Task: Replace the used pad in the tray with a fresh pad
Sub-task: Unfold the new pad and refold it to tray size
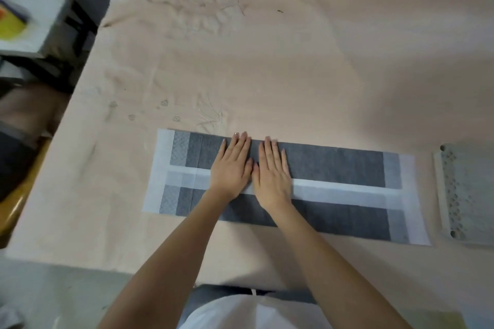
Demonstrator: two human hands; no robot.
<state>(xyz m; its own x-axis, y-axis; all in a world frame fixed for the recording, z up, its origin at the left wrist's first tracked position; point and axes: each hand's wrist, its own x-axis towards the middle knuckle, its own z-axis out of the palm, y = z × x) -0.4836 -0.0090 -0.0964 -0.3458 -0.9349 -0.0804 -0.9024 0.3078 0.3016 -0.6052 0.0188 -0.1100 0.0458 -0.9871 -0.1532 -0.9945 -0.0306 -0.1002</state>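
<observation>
**Head view: both hands flat on a folded pad**

Head camera looks down on two bare hands laid side by side, palms down, fingers straight and together. The left hand (pixel 232 165) and the right hand (pixel 272 172) both press on the middle of a long pad (pixel 336 168), thumbs nearly touching; neither grips anything.

The pad lies flat across the near part of the tabletop (pixel 294 67), stretched left to right. Its two long sides are folded in toward the centre, showing as two dark grey quilted bands with a pale white strip between them, and white margins at both short ends. The fingertips reach the far edge of the upper band, while the wrists cross the lower band.

Just beside the pad's right end, apart from it, sits a light grey tray (pixel 465 195) with a perforated grid top, cut off by the picture's edge.

A peach cloth with faint embroidered patterns covers the tabletop. At the far left, blurred, stand white boxes (pixel 32 21).
</observation>
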